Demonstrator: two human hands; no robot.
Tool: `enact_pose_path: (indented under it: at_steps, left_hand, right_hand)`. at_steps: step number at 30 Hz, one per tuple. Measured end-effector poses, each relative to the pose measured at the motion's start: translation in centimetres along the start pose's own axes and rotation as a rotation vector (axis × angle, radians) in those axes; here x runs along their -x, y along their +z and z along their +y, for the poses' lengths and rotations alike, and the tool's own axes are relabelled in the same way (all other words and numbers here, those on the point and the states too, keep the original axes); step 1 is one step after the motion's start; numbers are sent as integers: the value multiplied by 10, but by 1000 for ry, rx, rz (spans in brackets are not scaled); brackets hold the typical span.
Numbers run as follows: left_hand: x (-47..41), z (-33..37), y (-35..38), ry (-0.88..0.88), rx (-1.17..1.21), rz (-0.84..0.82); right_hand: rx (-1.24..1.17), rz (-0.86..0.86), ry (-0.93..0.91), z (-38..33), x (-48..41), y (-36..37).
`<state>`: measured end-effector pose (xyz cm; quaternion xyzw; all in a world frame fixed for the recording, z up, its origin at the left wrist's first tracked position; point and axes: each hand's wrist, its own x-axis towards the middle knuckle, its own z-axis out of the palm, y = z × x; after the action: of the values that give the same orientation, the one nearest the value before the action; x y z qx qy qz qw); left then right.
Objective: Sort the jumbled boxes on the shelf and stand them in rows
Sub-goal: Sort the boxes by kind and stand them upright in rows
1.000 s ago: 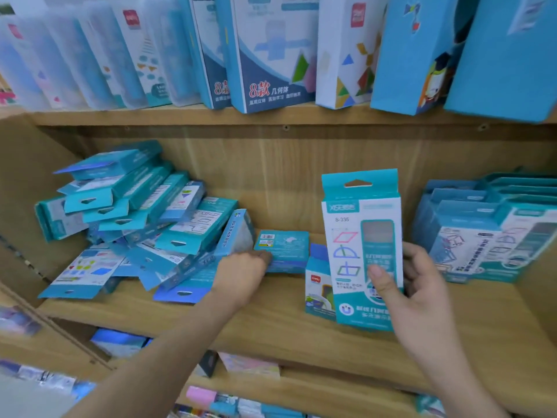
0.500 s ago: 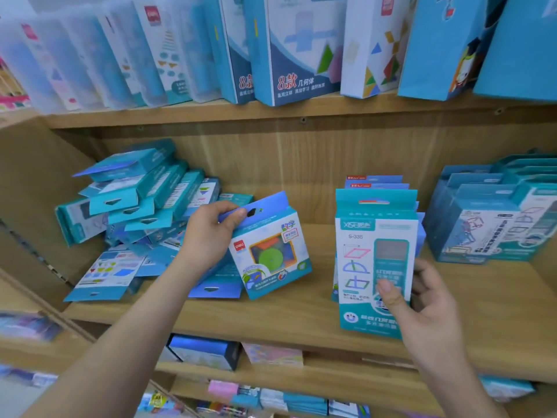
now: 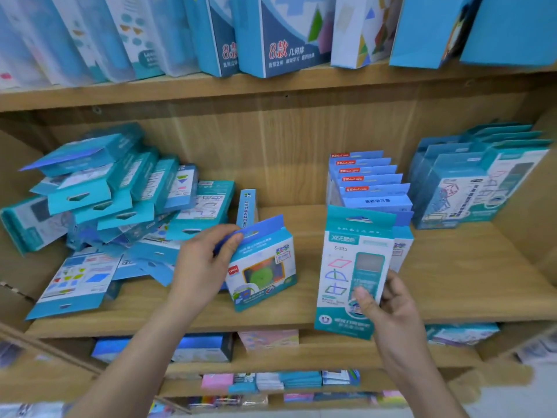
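My left hand [image 3: 203, 267] grips a small blue box with a green circle on its front [image 3: 261, 268] by its hang tab, its base at the wooden shelf [image 3: 470, 285]. My right hand [image 3: 388, 309] holds a tall teal box printed with shape outlines [image 3: 346, 267] upright at the shelf's front edge. Behind the teal box stands a row of blue boxes with red labels [image 3: 369, 184]. A jumbled heap of teal and blue boxes [image 3: 120, 200] fills the shelf's left side. One narrow box [image 3: 247, 206] stands on edge beside the heap.
A standing group of teal boxes [image 3: 476, 182] occupies the right end against the side wall. Tall boxes [image 3: 283, 31] line the shelf above. Lower shelves [image 3: 211, 348] hold more packages. Bare board lies between my two hands and right of the blue row.
My left hand drew the small blue box out of the heap and carried it right, then lowered it to the shelf. The teal box in my right hand stayed nearly in place.
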<state>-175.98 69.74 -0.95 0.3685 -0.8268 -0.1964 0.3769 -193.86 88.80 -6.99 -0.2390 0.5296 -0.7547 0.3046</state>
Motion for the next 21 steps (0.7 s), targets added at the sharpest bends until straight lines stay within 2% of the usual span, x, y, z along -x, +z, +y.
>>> enact_pose_path:
  at_steps: [6, 9, 11, 13, 16, 18, 19, 21]
  left_hand:
    - [8, -1, -7, 178, -94, -82]
    - [9, 3, -12, 259, -188, -109]
    - [11, 7, -13, 341, -275, -73]
    - [12, 17, -13, 436, -332, 32]
    - [20, 44, -6, 569, -248, 130]
    - [32, 61, 8, 595, -122, 20]
    - [39, 71, 15, 552, -53, -81]
    - [56, 89, 34, 328, 102, -344]
  right_hand:
    - [-79, 35, 102, 0, 15, -17]
    - [-139, 106, 108, -9, 24, -39]
    - [-181, 182, 119, -17, 28, -55]
    - [-182, 244, 120, -25, 31, -68]
    - [-144, 332, 119, -30, 34, -77]
    - [-109, 365, 110, -31, 36, -77]
    - [-94, 368, 114, -31, 37, -77]
    - [-54, 366, 121, -33, 41, -75]
